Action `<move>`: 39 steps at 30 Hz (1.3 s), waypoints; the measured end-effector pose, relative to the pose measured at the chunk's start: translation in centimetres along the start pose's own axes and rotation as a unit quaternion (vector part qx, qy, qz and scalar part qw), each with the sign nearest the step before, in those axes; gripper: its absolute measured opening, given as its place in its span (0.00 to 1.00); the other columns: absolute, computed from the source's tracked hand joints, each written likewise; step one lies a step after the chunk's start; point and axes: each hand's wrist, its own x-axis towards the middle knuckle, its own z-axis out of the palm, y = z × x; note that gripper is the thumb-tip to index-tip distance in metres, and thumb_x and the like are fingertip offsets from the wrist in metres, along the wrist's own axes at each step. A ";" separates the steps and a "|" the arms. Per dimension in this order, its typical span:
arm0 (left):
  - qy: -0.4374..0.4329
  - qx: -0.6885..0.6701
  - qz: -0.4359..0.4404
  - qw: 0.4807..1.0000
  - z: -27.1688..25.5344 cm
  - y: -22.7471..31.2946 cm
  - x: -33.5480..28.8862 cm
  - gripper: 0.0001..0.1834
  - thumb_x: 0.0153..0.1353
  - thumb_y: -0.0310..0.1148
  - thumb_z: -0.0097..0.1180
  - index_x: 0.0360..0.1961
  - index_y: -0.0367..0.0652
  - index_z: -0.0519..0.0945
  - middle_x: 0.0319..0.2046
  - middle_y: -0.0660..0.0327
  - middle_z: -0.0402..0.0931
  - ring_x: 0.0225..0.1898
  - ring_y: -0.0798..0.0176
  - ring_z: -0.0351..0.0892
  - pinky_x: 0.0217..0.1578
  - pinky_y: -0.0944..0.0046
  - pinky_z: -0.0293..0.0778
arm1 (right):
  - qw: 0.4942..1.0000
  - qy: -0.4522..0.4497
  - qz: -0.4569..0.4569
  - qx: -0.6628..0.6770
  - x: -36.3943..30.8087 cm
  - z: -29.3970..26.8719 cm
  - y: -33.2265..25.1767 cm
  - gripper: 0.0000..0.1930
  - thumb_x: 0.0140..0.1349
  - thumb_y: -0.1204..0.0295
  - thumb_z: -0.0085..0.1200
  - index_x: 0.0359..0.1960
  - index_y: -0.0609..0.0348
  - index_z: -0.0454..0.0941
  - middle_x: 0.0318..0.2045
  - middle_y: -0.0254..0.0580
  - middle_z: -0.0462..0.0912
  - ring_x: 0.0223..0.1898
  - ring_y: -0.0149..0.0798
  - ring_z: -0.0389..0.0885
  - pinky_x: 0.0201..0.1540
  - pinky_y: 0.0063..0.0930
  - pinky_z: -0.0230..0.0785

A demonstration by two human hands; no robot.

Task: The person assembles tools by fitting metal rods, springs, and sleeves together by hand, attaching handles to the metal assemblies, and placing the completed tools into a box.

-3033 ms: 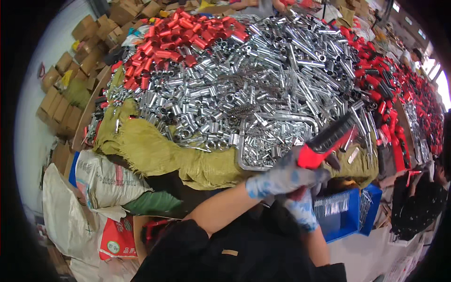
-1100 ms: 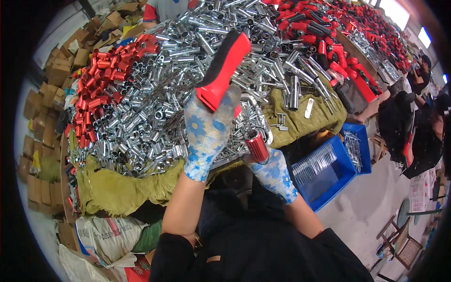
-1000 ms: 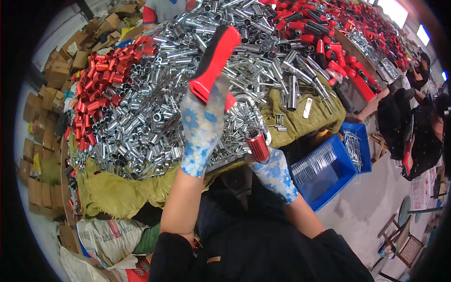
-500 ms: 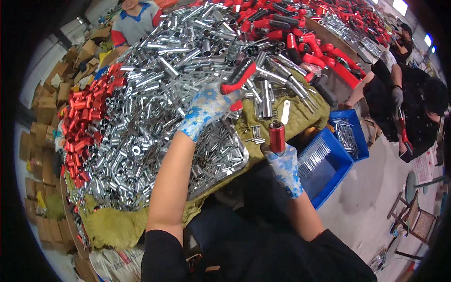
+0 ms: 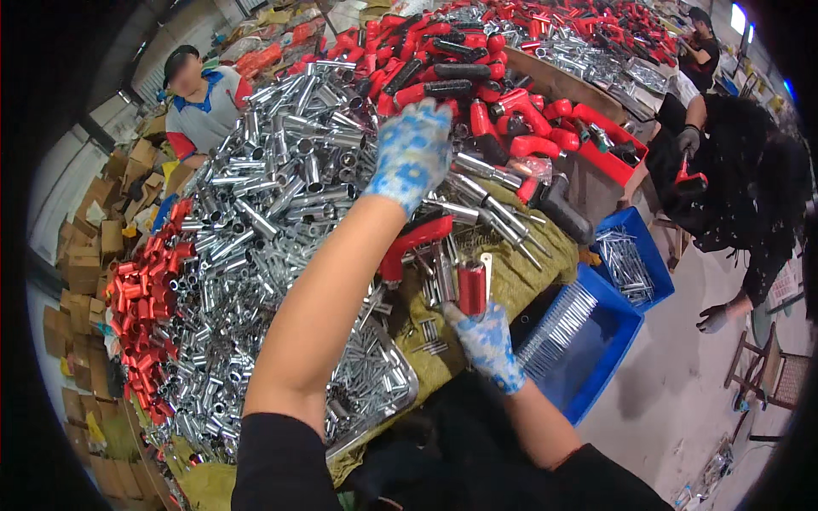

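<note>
My left hand (image 5: 411, 155), in a white glove with blue flowers, reaches over the heap of silver metal tubes (image 5: 294, 140). Its fingers point toward the red and black handles (image 5: 464, 72) and look stretched out, with the tips partly blurred. A red and black handle (image 5: 419, 243) lies below that wrist, on the near side of the heap. My right hand (image 5: 490, 345), in a matching glove, is closed round an upright red sleeve (image 5: 472, 288). Thicker silver rods (image 5: 503, 213) lie on the yellow-green cloth (image 5: 545, 277) beyond it.
Blue bins (image 5: 609, 362) with silver pins stand right of my right hand. A metal tray (image 5: 400, 370) of small parts sits at the near edge. Red sleeves (image 5: 149, 298) are heaped left. A red bin (image 5: 618, 162) is farther right. Co-workers (image 5: 204, 106) stand around the table.
My left hand has moved forward and right, away from the red and black handle it held, which now lies below its wrist. My right hand keeps the red sleeve, slightly lower and left.
</note>
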 end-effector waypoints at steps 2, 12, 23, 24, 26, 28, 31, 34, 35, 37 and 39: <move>0.025 0.046 -0.004 0.999 2.1 -0.2 3.8 0.25 0.53 0.36 0.56 0.53 0.43 0.70 0.52 0.54 0.70 0.53 0.53 0.72 0.47 0.55 0.72 | 0.999 -0.041 -0.002 -0.029 0.0 -0.5 -0.3 0.14 0.55 0.61 0.59 0.26 0.61 0.75 0.13 0.39 0.72 0.17 0.33 0.72 0.21 0.33 0.63; -0.064 0.058 -0.051 0.995 3.6 -3.7 7.1 0.21 0.61 0.35 0.45 0.54 0.40 0.67 0.43 0.49 0.78 0.43 0.47 0.80 0.42 0.48 0.74 | 0.995 -0.085 -0.019 -0.049 1.0 -1.0 -0.3 0.13 0.56 0.63 0.59 0.25 0.62 0.74 0.14 0.47 0.73 0.18 0.44 0.75 0.23 0.35 0.65; -0.029 -0.315 -0.174 0.932 -11.9 0.5 -11.1 0.25 0.64 0.39 0.44 0.60 0.41 0.64 0.34 0.43 0.78 0.37 0.44 0.79 0.40 0.53 0.72 | 0.982 -0.126 -0.071 -0.121 -3.7 -2.0 -2.6 0.13 0.53 0.65 0.60 0.34 0.61 0.78 0.18 0.49 0.77 0.21 0.46 0.78 0.28 0.35 0.69; -0.033 -0.319 -0.146 0.936 -12.1 0.7 -12.1 0.25 0.65 0.38 0.41 0.60 0.35 0.63 0.51 0.42 0.72 0.54 0.45 0.71 0.55 0.57 0.64 | 0.981 -0.130 -0.075 -0.125 -4.6 -2.0 -2.7 0.13 0.53 0.65 0.60 0.34 0.61 0.78 0.18 0.49 0.77 0.21 0.46 0.78 0.28 0.35 0.69; -0.058 -0.323 -0.192 0.925 -14.4 2.1 -13.6 0.26 0.65 0.40 0.42 0.61 0.36 0.62 0.51 0.42 0.72 0.54 0.45 0.72 0.54 0.56 0.65 | 0.975 -0.142 -0.095 -0.145 -6.5 -2.0 -3.0 0.14 0.54 0.64 0.59 0.37 0.61 0.78 0.21 0.51 0.80 0.25 0.47 0.81 0.30 0.34 0.70; -0.055 -0.360 -0.215 0.906 -16.3 2.9 -15.0 0.27 0.65 0.40 0.43 0.61 0.36 0.62 0.48 0.41 0.73 0.51 0.44 0.73 0.51 0.55 0.67 | 0.973 -0.137 -0.102 -0.157 -8.2 -2.0 -3.1 0.14 0.54 0.64 0.59 0.37 0.60 0.79 0.22 0.52 0.80 0.27 0.47 0.82 0.31 0.34 0.71; -0.054 -0.299 -0.168 0.938 -18.3 3.4 -17.1 0.25 0.64 0.35 0.44 0.60 0.36 0.63 0.41 0.39 0.76 0.45 0.42 0.77 0.48 0.53 0.70 | 0.967 -0.131 -0.118 -0.185 -10.4 -1.5 -3.0 0.14 0.55 0.64 0.58 0.37 0.60 0.79 0.24 0.54 0.80 0.29 0.48 0.83 0.31 0.33 0.72; 0.073 -0.253 -0.109 0.959 -18.8 3.4 -19.3 0.28 0.62 0.38 0.48 0.60 0.33 0.62 0.35 0.42 0.77 0.38 0.43 0.78 0.39 0.51 0.73 | 0.964 -0.127 -0.142 -0.184 -12.6 -0.5 -3.4 0.12 0.54 0.65 0.59 0.33 0.61 0.78 0.20 0.48 0.77 0.25 0.38 0.76 0.29 0.32 0.68; 0.055 -0.247 -0.111 0.961 -19.4 3.5 -19.8 0.26 0.62 0.36 0.48 0.59 0.33 0.64 0.34 0.43 0.77 0.38 0.44 0.79 0.39 0.51 0.73 | 0.968 -0.119 -0.149 -0.163 -13.2 -0.2 -3.5 0.10 0.54 0.67 0.59 0.29 0.62 0.77 0.16 0.41 0.74 0.19 0.28 0.69 0.26 0.30 0.65; 0.042 -0.267 -0.129 0.954 -20.1 3.4 -20.9 0.25 0.61 0.34 0.47 0.58 0.34 0.65 0.38 0.41 0.76 0.42 0.42 0.77 0.43 0.51 0.72 | 0.968 -0.122 -0.153 -0.160 -13.9 0.2 -3.1 0.10 0.54 0.68 0.59 0.29 0.62 0.77 0.16 0.41 0.75 0.19 0.28 0.69 0.26 0.30 0.65; -0.009 -0.314 -0.185 0.931 -21.4 3.6 -21.7 0.22 0.61 0.32 0.46 0.56 0.35 0.67 0.42 0.38 0.74 0.45 0.39 0.75 0.46 0.51 0.70 | 0.967 -0.124 -0.155 -0.156 -14.5 0.5 -3.3 0.09 0.54 0.68 0.59 0.30 0.62 0.77 0.16 0.40 0.75 0.20 0.28 0.69 0.26 0.29 0.65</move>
